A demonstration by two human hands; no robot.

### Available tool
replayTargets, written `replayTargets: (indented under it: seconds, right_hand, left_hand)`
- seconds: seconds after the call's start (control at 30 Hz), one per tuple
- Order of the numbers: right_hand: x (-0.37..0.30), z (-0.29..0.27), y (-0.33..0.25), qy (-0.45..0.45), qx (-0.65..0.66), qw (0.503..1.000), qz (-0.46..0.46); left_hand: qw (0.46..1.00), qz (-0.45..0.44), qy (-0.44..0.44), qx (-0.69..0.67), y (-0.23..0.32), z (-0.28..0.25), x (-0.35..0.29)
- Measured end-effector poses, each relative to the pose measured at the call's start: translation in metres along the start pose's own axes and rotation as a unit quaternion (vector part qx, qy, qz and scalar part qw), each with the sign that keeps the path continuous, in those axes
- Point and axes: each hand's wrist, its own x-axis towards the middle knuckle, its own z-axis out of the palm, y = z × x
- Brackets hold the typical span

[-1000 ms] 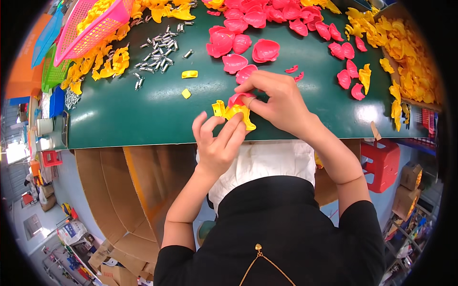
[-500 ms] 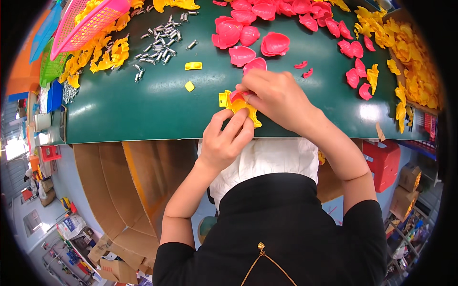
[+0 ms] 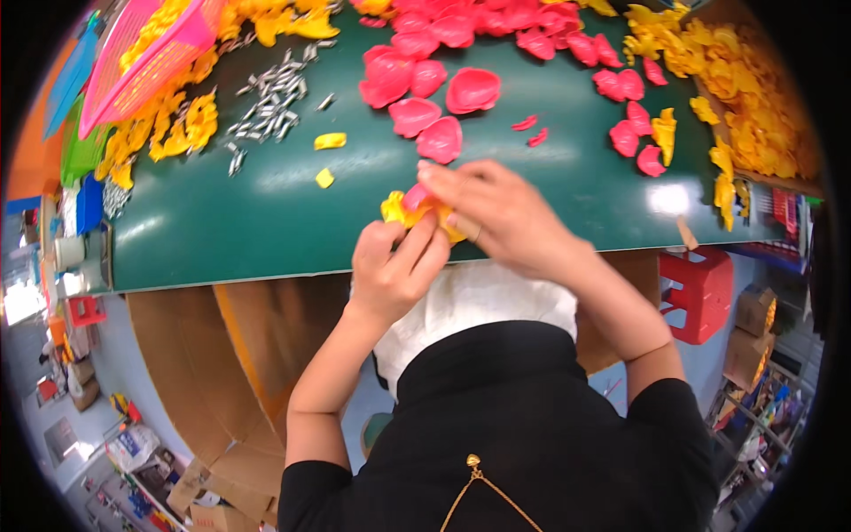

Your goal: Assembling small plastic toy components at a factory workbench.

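My left hand is closed with its fingertips on a yellow moulded plastic part near the table's front edge. A small pink plastic piece sits on that part, partly covered by fingers. My right hand reaches over from the right, its fingers stretched out and its thumb touching the yellow part. Just beyond lie curved pink shells, the nearest close to my right fingertips. A small yellow square piece and a yellow oblong piece rest to the left of my hands.
Metal springs lie scattered at the back left, beside yellow parts and a pink basket. More yellow parts fill a box at the right. Two thin pink slivers lie on the green table. A red stool stands below right.
My right hand has gone from a bent-finger pinch at the pink piece to stretched fingers over it. The whole view has shifted slightly, and my left hand keeps its hold.
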Motion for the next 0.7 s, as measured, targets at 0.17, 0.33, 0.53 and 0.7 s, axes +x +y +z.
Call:
replayTargets:
  seconds: [0.17, 0.33, 0.53, 0.7]
  right_hand:
    - [-0.018, -0.036, 0.024, 0.166, -0.061, 0.981, 0.081]
    - [-0.022, -0.064, 0.055, 0.144, -0.174, 0.968, 0.113]
    - [-0.022, -0.064, 0.043, 0.101, -0.072, 0.98, 0.154]
    - [-0.02, -0.051, 0.016, 0.08, 0.15, 0.938, 0.301]
  left_hand:
    - [0.999, -0.021, -0.005, 0.049, 0.009, -0.005, 0.001]
    - [0.999, 0.01, 0.041, 0.018, 0.01, -0.006, 0.009]
    - [0.989, -0.071, 0.006, -0.127, -0.001, -0.015, 0.013]
    - [0.989, -0.061, -0.037, -0.13, 0.001, -0.003, 0.013]
